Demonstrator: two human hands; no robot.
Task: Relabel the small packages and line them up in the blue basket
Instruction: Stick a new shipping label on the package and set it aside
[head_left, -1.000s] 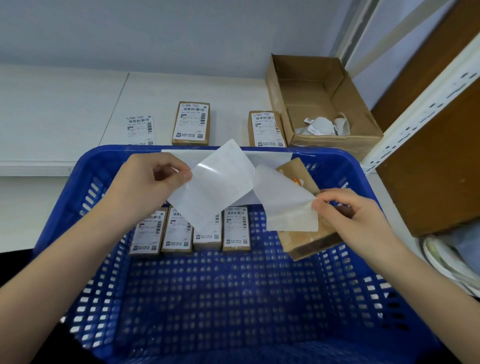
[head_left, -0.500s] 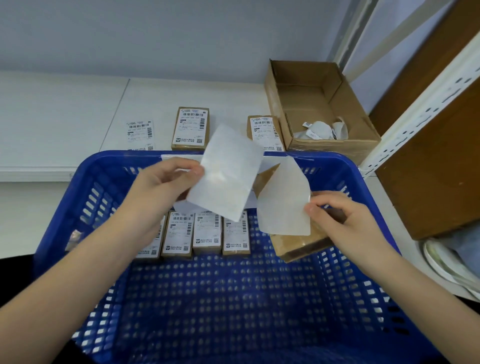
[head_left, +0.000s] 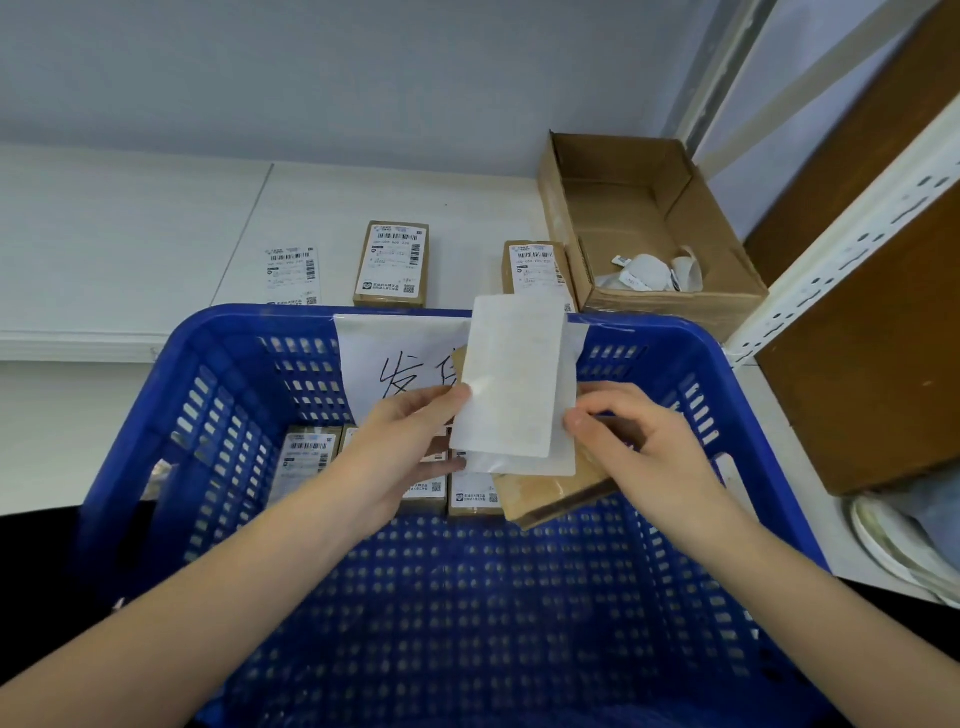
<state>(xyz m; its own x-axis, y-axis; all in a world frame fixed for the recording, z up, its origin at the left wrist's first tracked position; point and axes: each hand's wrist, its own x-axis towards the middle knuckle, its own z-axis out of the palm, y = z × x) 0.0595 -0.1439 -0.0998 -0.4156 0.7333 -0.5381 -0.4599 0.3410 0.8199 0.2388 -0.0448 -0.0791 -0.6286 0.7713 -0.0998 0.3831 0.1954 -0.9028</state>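
Holding a white rectangular paper label (head_left: 511, 379) by its lower left corner, the left hand (head_left: 410, 447) pinches it upright over the perforated blue plastic basket (head_left: 156, 415), long axis running away from the person, likely to square it up; the right hand (head_left: 639, 447) grips a small brown cardboard package (head_left: 550, 493) tilted beneath, beside the labelled packages (head_left: 306, 457) lined up inside

I see a white table (head_left: 156, 218) carrying the blue basket (head_left: 135, 415) at its near edge. Behind the basket lie a loose label sheet (head_left: 292, 274) and two labelled brown packages (head_left: 392, 264) (head_left: 535, 270), the right one just beside an open cardboard box (head_left: 623, 208) holding crumpled paper scraps (head_left: 652, 271)
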